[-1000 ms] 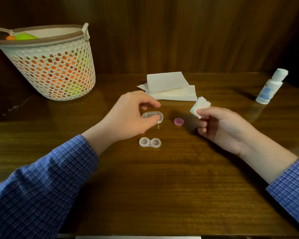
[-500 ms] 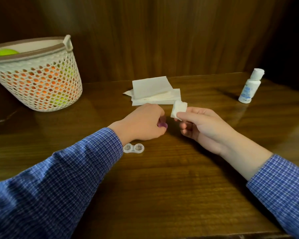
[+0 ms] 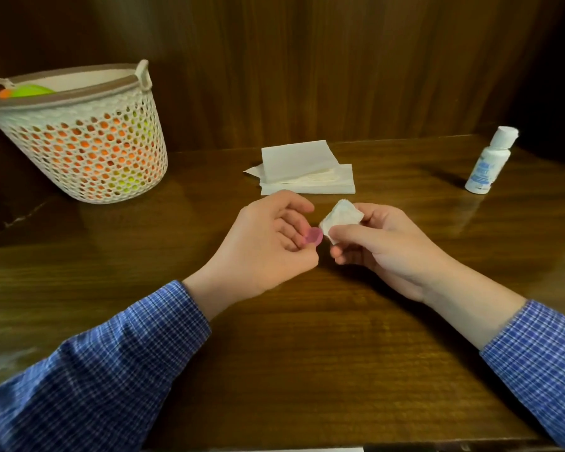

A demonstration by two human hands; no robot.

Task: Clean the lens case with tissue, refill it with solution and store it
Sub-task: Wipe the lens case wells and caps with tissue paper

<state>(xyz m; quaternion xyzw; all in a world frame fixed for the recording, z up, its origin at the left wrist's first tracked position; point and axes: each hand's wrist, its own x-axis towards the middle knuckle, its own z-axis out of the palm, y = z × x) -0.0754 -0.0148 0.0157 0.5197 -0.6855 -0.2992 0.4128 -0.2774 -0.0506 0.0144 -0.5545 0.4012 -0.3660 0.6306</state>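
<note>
Now a small round pink plastic cap (image 3: pixel 411 238) of the lens case is pinched between the thumb and the curled fingers of the left hand (image 3: pixel 268 246), a little above the dark brown polished wooden table (image 3: pixel 307 370). Just to the right of this cap, a folded piece of white tissue (image 3: pixel 341 218) is held in the right hand (image 3: pixel 382 243); it is gripped between the thumb and the bent fingers, and its edge comes very near to the cap, or perhaps touches it, which cannot be told. The body of the lens case is not seen; it may be hidden under the left hand or arm.

Behind the cap, further from the person, a stack of folded white paper tissues (image 3: pixel 304 172) is laid flat on the table. Far to the right of the cap and also behind it, a small white plastic bottle with a blue label and a white cap (image 3: pixel 488 163) is seen standing, with its cap closed. Far to the left of the cap, a cream perforated plastic basket with a brown rim (image 3: pixel 88 151) is placed near the wooden wall (image 3: pixel 307 60); orange and green things are seen through its holes. Both arms are covered by blue checked sleeves (image 3: pixel 105 380).
</note>
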